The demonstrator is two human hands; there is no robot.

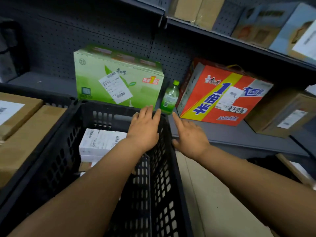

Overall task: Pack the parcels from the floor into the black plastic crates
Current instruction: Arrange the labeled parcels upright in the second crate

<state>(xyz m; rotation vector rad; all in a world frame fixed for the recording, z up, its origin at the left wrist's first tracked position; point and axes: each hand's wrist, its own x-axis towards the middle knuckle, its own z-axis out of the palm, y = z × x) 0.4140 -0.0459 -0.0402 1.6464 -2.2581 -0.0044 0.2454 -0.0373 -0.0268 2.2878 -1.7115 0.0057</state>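
A black perforated plastic crate [159, 194] stands in front of me, with white labelled parcels [100, 141] lying inside it. My left hand [144, 129] reaches over the crate's far right corner with straight fingers and holds nothing. My right hand [189, 135] is just right of the crate's rim, above the shelf edge, its index finger stretched forward and nothing in it. A second black crate [56, 100] at the left holds brown cardboard parcels [25, 132].
A grey shelf [239, 135] runs behind the crates. On it stand a green drinks carton [119, 77], a green bottle [170, 98], a red and yellow noodle carton [220, 96] and a brown box [282, 113]. More boxes sit on the upper shelf. Beige floor [213, 194] shows at the right.
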